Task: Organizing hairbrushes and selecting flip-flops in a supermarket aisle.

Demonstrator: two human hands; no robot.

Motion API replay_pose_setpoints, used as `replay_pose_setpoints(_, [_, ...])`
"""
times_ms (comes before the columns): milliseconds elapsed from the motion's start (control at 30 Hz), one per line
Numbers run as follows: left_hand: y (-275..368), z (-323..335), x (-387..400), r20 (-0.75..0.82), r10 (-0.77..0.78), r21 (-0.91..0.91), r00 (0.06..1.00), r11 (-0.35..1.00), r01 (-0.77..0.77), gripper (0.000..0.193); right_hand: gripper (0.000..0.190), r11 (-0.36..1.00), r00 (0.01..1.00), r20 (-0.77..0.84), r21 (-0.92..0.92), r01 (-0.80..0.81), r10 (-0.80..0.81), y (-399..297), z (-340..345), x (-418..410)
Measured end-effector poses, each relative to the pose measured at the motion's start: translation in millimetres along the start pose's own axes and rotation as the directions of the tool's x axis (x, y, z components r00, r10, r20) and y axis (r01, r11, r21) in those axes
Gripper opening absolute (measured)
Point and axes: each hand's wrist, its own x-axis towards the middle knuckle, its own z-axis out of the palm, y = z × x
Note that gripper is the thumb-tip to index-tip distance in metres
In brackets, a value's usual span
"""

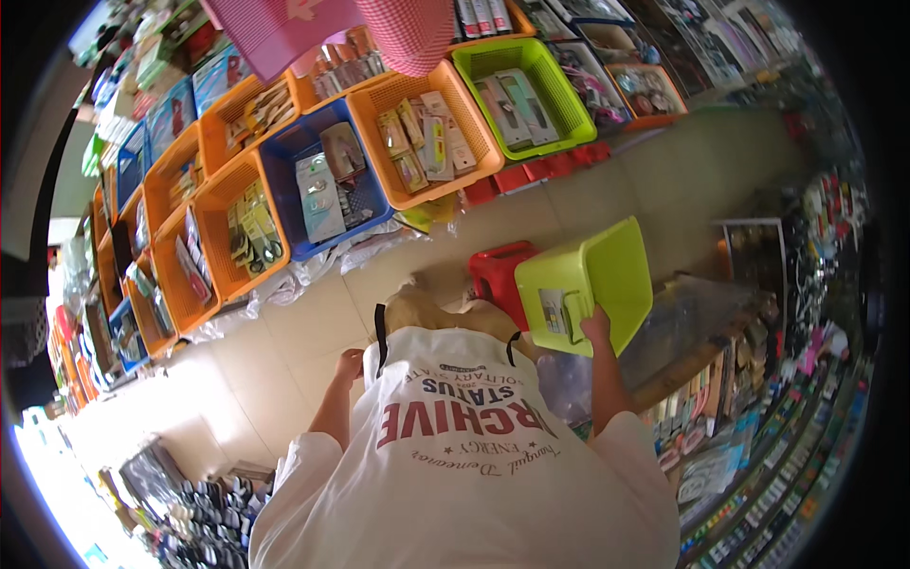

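My right hand [596, 325] grips a lime-green plastic bin [551, 281] at the side near its green handle. The bin is tilted, its mouth turned to the right, and a printed label is on its wall. A red plastic item [498, 274], perhaps a stool, is partly hidden behind the bin. My left hand [349, 364] hangs low beside my white shirt [469, 491]. Nothing shows in it, but its fingers are too small and turned away to read clearly.
Ahead, orange baskets [490, 153], a blue basket [266, 160] and a green basket [586, 135] hold packaged goods. Pink checked fabric [412, 35] hangs above them. Tiled floor [298, 327] runs between displays. Packed shelves [775, 469] stand at right, and footwear [213, 512] is at lower left.
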Motion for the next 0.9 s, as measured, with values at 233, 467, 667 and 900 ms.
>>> replay_pose_setpoints(233, [8, -86, 96, 0.217, 0.141, -0.106, 0.966, 0.987, -0.120, 0.022, 0.047, 0.997, 0.996, -0.092, -0.077, -0.009, 0.002, -19, 37, -26])
replay_pose_setpoints(467, [102, -183, 83, 0.138, 0.151, 0.162, 0.979, 0.971, -0.173, 0.022, 0.058, 0.966, 0.989, -0.038, -0.211, -0.149, 0.144, -64, 69, -63])
replay_pose_setpoints(667, [70, -252, 101, 0.102, 0.070, 0.233, 0.992, 0.968, -0.092, 0.021, 0.056, 0.958, 0.990, -0.019, -0.251, -0.140, 0.140, -101, 83, -86])
replay_pose_setpoints(900, [-11, -304, 85, 0.121, 0.077, 0.293, 0.990, 0.950, -0.109, 0.018, 0.042, 0.973, 0.999, -0.016, -0.230, -0.031, 0.028, -137, 99, -126])
